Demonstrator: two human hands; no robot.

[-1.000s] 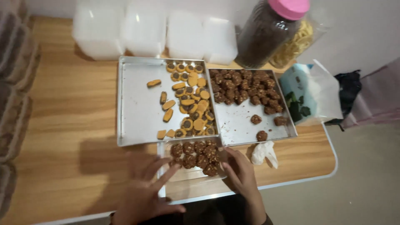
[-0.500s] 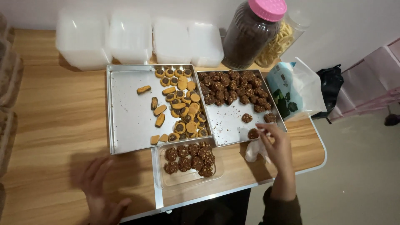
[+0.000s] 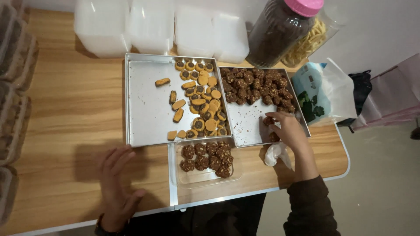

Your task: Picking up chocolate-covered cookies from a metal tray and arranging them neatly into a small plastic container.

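Resting flat on the bench (image 3: 65,144), the left hand (image 3: 116,179) lies open, holding nothing. Beyond the clear tub (image 3: 205,175), the right hand (image 3: 286,129) pinches 1 dark cookie (image 3: 267,121) over the steel tray (image 3: 249,126).

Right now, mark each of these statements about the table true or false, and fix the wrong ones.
1. The right hand reaches into the tray of dark cookies. True.
2. The left hand holds an orange cookie. False: it lies flat on the wooden table, holding nothing.
3. The clear container near the table's front edge has dark cookies in it. True.
4. The jar behind the trays has a blue lid. False: its lid is pink.
5. The tray with orange cookies is packed full. False: its left half is mostly bare metal.
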